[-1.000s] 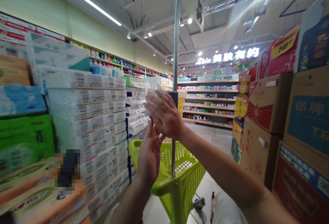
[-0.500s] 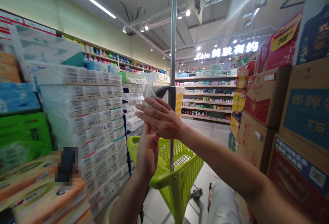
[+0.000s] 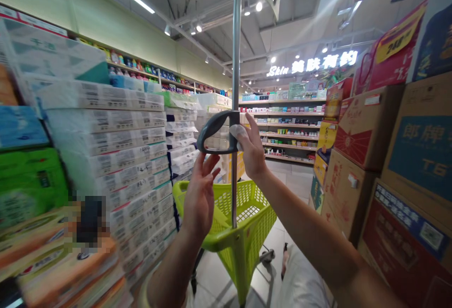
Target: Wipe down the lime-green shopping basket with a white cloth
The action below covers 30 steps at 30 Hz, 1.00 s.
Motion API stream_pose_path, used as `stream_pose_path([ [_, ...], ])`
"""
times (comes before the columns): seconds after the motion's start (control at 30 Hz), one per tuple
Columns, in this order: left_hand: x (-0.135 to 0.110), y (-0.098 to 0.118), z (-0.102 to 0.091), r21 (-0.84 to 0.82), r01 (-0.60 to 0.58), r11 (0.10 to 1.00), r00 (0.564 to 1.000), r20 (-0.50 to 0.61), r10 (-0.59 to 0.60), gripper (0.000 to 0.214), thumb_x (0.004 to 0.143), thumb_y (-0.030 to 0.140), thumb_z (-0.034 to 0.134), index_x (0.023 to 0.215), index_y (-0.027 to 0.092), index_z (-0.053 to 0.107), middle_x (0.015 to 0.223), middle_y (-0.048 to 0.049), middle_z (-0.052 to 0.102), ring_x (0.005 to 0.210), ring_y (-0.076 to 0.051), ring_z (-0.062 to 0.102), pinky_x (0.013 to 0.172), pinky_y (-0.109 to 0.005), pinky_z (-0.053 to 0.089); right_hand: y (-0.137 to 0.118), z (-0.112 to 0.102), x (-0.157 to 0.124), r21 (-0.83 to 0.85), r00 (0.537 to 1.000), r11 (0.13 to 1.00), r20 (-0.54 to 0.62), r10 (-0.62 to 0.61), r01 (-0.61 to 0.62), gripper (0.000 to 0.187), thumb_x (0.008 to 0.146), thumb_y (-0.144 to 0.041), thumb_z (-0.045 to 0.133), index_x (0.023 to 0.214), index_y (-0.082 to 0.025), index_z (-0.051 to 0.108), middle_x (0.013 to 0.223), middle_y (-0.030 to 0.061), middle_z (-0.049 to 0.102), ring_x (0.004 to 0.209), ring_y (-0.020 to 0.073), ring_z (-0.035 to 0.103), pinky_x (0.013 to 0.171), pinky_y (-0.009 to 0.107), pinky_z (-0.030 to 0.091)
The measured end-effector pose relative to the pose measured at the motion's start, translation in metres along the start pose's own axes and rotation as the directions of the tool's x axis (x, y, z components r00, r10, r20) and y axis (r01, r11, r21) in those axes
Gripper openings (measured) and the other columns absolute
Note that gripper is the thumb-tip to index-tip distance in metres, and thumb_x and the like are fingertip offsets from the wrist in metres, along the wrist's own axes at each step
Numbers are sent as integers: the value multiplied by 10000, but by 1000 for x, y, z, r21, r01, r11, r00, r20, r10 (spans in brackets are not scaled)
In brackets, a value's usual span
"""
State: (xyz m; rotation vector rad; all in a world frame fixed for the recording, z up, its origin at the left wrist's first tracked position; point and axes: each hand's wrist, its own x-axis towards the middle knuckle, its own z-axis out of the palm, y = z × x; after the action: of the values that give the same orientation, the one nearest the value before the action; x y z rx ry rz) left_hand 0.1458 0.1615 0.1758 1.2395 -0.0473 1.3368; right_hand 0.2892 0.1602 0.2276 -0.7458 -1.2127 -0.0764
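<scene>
White tissue was clenched in the R hand, fingers pressing it from the far side, and it touched the dark grey plastic handle at the top of a metal pole, just where the loop met the pole. L hand was open w/ fingers spread, grasping nothing, just below the handle and not touching it as far as I could see. Pole stood up from a lime-green plastic basket on wheels, near the person, btw both arms. On left side were high stacks of white wrapped tissue packs, w/ green packs nearer. On right stood cardboard cartons. Far away were store shelves under a lit sign.
</scene>
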Motion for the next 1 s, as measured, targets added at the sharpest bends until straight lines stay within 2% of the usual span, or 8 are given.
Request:
stream_pose_path([
  [0.07, 1, -1, -1, 34, -20, 999, 1000, -23, 21, 613, 755, 271, 538, 1365, 257, 477, 1410, -50, 539, 1374, -255, 404, 1106, -420, 335, 4, -3, -9, 170, 969, 954, 47, 243, -248, 553, 859, -378, 547, 1378, -245, 411, 1001, 13, 677, 876, 148, 631, 777, 287, 515],
  [0.13, -1, -4, -4, 74, -37, 997, 998, -51, 41, 617, 758, 265, 520, 1373, 260, 464, 1420, -44, 529, 1382, -243, 392, 1117, -414, 315, 7, -6, -20, 289, 913, 866, 131, 387, -409, 487, 793, -360, 592, 1255, -232, 502, 884, -9, 682, 755, 131, 613, 659, 242, 488],
  [0.23, -10, -17, -10, 163, -1, 987, 993, -117, 20, 613, 775, 265, 492, 1386, 260, 439, 1390, -55, 549, 1344, -235, 437, 1113, -417, 317, 12, -8, -47, 343, 852, 780, 213, 478, -523, 365, 718, -321, 624, 1066, -221, 574, 832, -15, 681, 712, 126, 597, 618, 221, 461],
  [0.33, -26, -37, -17, 263, 78, 962, 982, -185, -29, 613, 760, 265, 506, 1370, 242, 452, 1350, -70, 569, 1276, -244, 501, 1088, -419, 360, 21, -7, -85, 277, 823, 776, 222, 522, -567, 306, 713, -306, 611, 1003, -211, 592, 810, -19, 662, 732, 129, 598, 671, 225, 468],
  [0.53, -45, -74, -27, 450, 176, 875, 982, -143, -124, 589, 700, 198, 497, 1289, 210, 513, 1327, -70, 576, 1242, -225, 520, 1075, -388, 388, 55, -7, -166, 23, 820, 846, 257, 511, -533, 309, 819, -284, 509, 1115, -210, 559, 949, 15, 653, 846, 159, 599, 791, 269, 487],
  [0.7, -46, -84, -46, 549, 258, 795, 962, -69, -265, 344, 658, 204, 468, 964, 181, 623, 947, -54, 702, 976, -216, 639, 947, -388, 474, 76, -19, -218, -326, 850, 898, 339, 404, -297, 438, 799, -165, 476, 1233, -202, 513, 1089, 66, 656, 959, 209, 603, 908, 363, 467],
  [0.83, -48, -80, -60, 479, 330, 814, 935, -48, -351, 254, 654, 242, 503, 876, 176, 607, 815, -22, 675, 772, -179, 655, 783, -341, 529, 88, -43, -233, -561, 859, 824, 383, 340, -76, 541, 780, -107, 467, 1308, -222, 493, 1149, 70, 648, 1071, 228, 573, 1006, 411, 399],
  [1.0, -49, -74, -65, 470, 306, 828, 947, -63, -314, 223, 650, 223, 521, 852, 174, 604, 745, 6, 648, 682, -147, 643, 748, -317, 528, 105, -60, -237, -708, 851, 657, 152, 502, -261, 518, 789, -94, 425, 1297, -165, 497, 1072, 105, 672, 1022, 242, 600, 970, 451, 435],
])
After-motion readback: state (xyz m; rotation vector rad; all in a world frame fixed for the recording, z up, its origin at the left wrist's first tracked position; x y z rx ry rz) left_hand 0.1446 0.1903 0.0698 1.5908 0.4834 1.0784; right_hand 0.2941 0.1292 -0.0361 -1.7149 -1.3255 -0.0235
